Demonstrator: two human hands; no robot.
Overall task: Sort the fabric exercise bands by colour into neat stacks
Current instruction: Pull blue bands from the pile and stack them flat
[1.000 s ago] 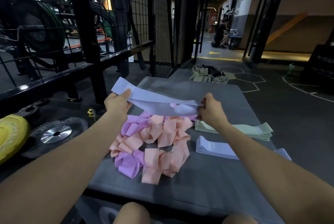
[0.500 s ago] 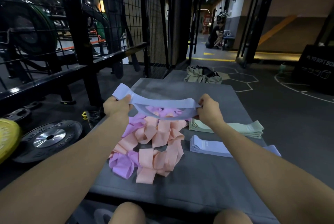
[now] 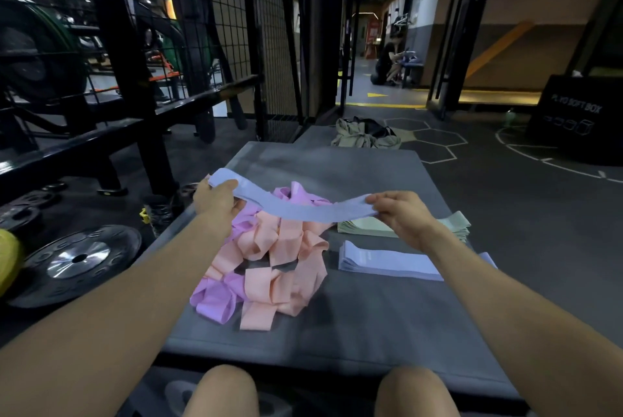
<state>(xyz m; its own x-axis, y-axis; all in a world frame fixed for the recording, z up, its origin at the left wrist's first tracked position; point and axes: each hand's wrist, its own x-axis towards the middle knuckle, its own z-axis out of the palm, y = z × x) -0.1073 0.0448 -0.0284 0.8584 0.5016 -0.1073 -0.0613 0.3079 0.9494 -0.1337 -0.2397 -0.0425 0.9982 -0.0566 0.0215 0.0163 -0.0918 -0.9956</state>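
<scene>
Step now, I reckon: flatten the blue band & lay it on the blue stack. Keep it taut, edges level, no twist; lower it square onto the stack w/ ends matched so it sits neat.

Left hand grips one end, right hand pinches the other; band hangs stretched btwn them, above the mat, not touching it. Relative to the blue stack: band is above & beyond it, over the pink/purple pile, which lies just left; green stack sits just beyond. Right hand hovers near the blue stack's far side, left hand well apart.
</scene>
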